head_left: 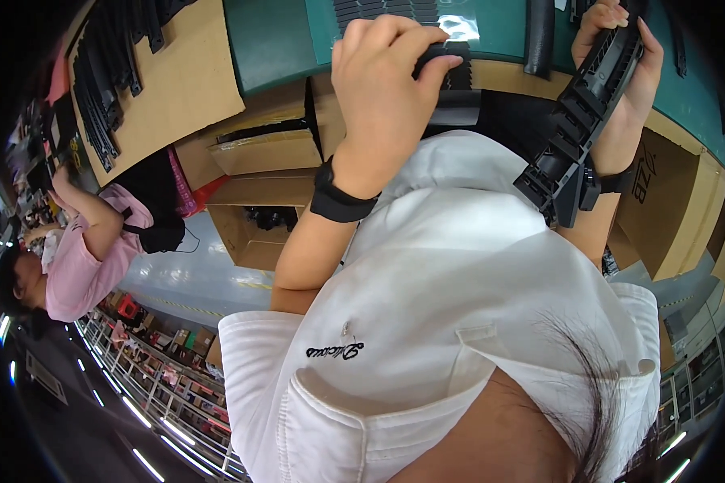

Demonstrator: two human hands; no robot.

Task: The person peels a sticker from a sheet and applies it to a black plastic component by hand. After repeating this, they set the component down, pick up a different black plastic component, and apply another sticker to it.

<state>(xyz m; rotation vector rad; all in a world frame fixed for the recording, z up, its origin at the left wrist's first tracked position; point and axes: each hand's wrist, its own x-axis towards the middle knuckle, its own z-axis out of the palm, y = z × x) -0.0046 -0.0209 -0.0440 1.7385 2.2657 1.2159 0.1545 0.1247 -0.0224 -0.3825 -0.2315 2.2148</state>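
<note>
One long black slotted plastic housing (pixel 582 119) is grasped near its upper end by the right hand (pixel 638 84) and held aslant beside the forearm; if that grip were loosened, its heavy-looking lower end could be dropped. The left hand (pixel 391 84) is arched, fingers curled over black ribbed strips (pixel 459 78); whether one is pinched cannot be told.

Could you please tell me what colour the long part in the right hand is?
The long part is black, best seen in the head view.
</note>
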